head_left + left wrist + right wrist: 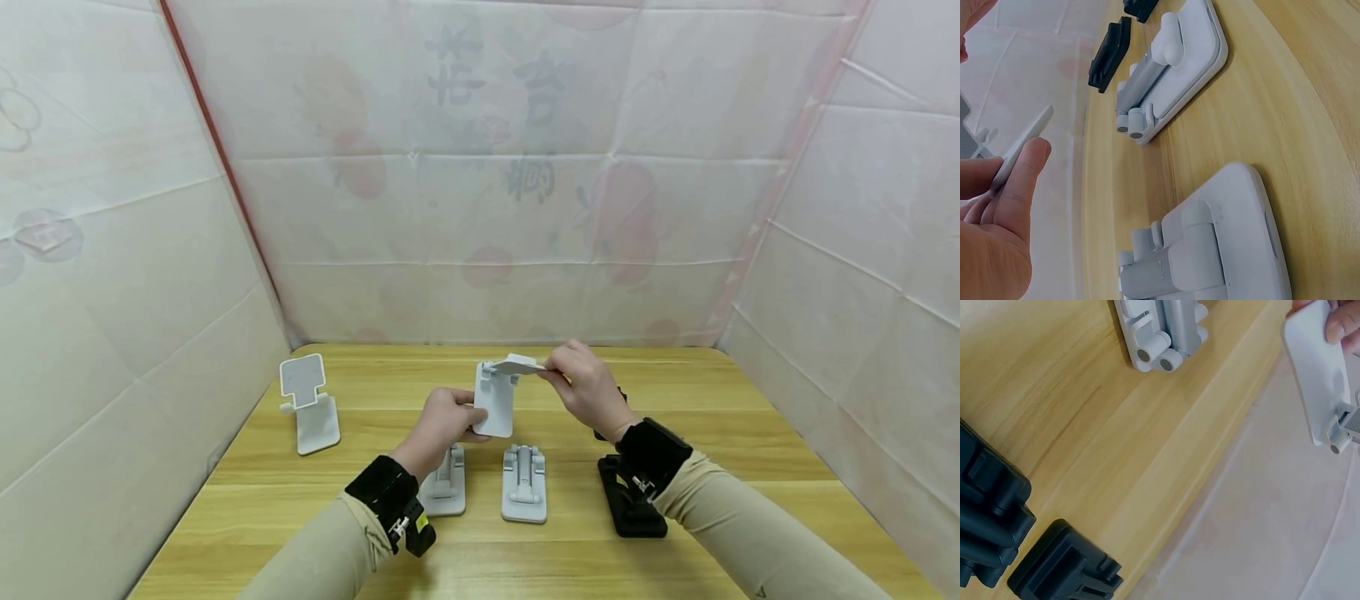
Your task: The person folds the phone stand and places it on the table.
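A white folding phone stand (493,408) is held up above the table, partly unfolded, its top plate (517,364) tilted out to the right. My left hand (442,421) grips its base plate by the left edge, thumb on the face. With thumb and fingers, my right hand (588,387) pinches the far edge of the top plate. In the left wrist view, the base plate (1025,137) sits between thumb and fingers. The right wrist view shows the base (1316,369) and hinge, but not the right hand. Below lie two folded light stands (524,492) (1229,231).
An unfolded white stand (318,425) stands at the table's left. Two black folded stands (633,504) (1066,565) lie on the right, partly hidden by the right arm. Pale printed sheets (487,208) hang behind and on both sides of the wooden table (480,567).
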Available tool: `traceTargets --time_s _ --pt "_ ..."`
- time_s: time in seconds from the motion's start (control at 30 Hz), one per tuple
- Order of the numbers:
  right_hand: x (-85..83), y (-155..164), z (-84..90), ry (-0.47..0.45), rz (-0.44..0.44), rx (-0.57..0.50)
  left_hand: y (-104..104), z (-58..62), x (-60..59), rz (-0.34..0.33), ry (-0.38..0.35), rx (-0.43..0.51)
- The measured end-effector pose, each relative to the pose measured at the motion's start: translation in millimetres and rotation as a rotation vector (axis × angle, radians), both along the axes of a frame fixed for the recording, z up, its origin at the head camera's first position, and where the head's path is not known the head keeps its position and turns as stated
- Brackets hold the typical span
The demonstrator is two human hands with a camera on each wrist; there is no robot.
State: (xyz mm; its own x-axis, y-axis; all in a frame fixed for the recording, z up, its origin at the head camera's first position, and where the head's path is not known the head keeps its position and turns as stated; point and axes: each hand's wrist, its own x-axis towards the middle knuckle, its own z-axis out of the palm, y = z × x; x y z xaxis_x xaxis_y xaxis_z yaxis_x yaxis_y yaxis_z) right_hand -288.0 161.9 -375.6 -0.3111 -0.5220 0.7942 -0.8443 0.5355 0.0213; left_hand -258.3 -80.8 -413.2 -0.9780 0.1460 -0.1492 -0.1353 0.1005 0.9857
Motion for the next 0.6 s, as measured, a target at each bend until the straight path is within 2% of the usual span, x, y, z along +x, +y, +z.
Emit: traceTargets --time_s 0.37,0.6 --pt "2.9 -2.4 -3.4 0.010 0.009 0.069 -0.8 0.9 -0.6 -0.010 -0.010 0.067" --pt "6.0 -4.6 -5.3 0.023 0.035 0.111 -0.5 3.2 -0.7 -0.017 -0.019 0.145"
